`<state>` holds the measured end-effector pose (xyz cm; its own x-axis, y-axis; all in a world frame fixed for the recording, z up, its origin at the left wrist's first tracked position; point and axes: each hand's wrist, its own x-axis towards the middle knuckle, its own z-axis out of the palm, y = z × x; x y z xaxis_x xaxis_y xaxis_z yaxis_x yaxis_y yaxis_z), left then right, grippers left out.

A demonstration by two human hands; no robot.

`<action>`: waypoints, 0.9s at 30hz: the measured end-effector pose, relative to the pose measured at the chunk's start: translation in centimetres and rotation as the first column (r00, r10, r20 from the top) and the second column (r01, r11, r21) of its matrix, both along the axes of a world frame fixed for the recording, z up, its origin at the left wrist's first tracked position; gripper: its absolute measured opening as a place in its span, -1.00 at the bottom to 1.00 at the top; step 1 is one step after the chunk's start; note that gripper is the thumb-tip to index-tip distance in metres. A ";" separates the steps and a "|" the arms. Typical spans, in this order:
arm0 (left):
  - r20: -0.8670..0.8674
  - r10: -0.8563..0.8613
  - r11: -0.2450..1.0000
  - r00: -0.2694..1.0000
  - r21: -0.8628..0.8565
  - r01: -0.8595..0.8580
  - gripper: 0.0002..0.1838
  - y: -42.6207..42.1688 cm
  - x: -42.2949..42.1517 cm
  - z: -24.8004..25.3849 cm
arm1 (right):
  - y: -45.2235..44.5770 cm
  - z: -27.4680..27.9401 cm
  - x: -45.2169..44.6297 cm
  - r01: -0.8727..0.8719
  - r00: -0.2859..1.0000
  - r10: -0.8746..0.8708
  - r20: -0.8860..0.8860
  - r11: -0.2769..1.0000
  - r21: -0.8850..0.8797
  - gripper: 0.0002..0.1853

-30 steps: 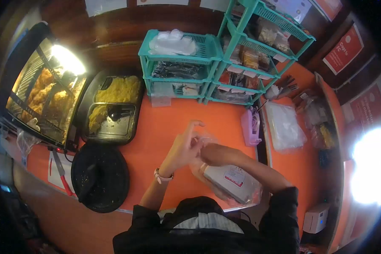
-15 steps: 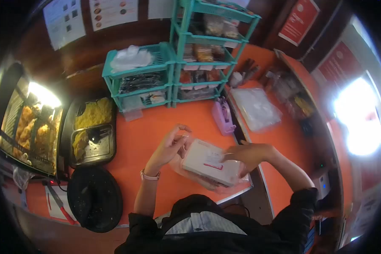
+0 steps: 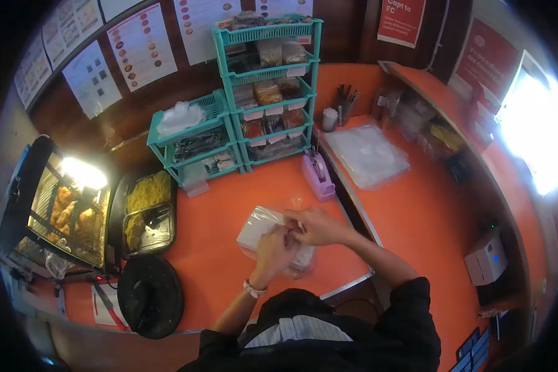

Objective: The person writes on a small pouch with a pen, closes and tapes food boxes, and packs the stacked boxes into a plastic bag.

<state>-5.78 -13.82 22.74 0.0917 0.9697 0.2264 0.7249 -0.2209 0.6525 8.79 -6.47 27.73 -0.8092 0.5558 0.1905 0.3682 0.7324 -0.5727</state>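
Observation:
A white box [image 3: 252,230] wrapped in a clear plastic bag [image 3: 299,203] lies on the orange counter in front of me. Over the top of the box my left hand [image 3: 275,253] is closed, its fingers gathering the bag's plastic. My right hand [image 3: 316,225] meets it from the right, fingertips pinched on the same bunched plastic. Both hands partly cover the box, and the exact part of the bag in each is hard to see. A purple tape dispenser [image 3: 319,177] stands just beyond my right hand.
Teal shelves [image 3: 270,80] with packets stand at the back. To the left are a lit display case [image 3: 74,217] with fried food, a metal tray [image 3: 157,239] of yellow food, a black round lid [image 3: 167,310] and a knife [image 3: 116,316]. Plastic bags [image 3: 369,155] lie right.
Both hands have come together over the box and now grip the bag's plastic. The box has turned, and my view has shifted.

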 end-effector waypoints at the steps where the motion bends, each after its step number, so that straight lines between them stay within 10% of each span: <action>1: 0.129 0.016 0.999 0.992 -0.033 -0.012 -0.67 0.1 -0.1 0.1 | -0.4 -0.2 0.1 0.022 1.000 -0.022 -0.020 1.000 0.018 -0.76; 6: 0.446 0.045 0.993 0.894 -0.121 0.011 -0.67 0.3 -0.7 1.5 | 3.3 -1.2 1.7 -0.284 0.924 0.135 -0.357 0.868 -0.407 -0.81; 8: 0.347 0.005 0.980 0.938 -0.188 0.064 -0.63 1.0 -1.5 1.2 | 8.0 -3.0 3.2 -0.193 0.950 0.069 -0.306 0.897 -0.398 -0.81; 10: 0.630 -0.012 0.954 0.776 -0.226 0.199 -0.67 1.4 -1.8 -0.1 | 14.7 -7.6 5.1 0.075 0.952 -0.151 -0.268 0.959 -0.273 -0.81; 12: 0.709 -0.004 0.939 0.705 -0.239 0.246 -0.70 1.4 -1.8 0.1 | 23.3 -11.2 8.2 0.279 0.859 -0.454 -0.238 0.804 -0.525 -0.85; 14: 0.790 0.153 0.962 0.594 -0.257 0.095 -0.72 1.0 -1.5 1.6 | 30.9 -12.9 9.8 0.723 0.626 -0.705 -0.333 0.684 -0.091 -0.77; 20: 0.750 0.223 0.973 0.622 -0.212 -0.093 -0.76 0.2 -0.8 4.3 | 45.8 -10.8 11.6 0.776 0.628 -0.662 -0.408 0.573 0.264 -0.68; 24: 0.601 0.423 0.896 0.678 -0.387 -0.216 -0.72 1.2 -0.2 3.9 | 45.7 -7.4 9.1 0.822 0.559 -0.822 -0.108 0.533 0.202 -0.73; 27: 0.744 0.391 0.920 0.542 -0.320 -0.226 -0.70 2.4 0.1 3.5 | 49.3 -12.3 10.4 0.732 0.659 -0.684 -0.314 0.485 0.479 -0.76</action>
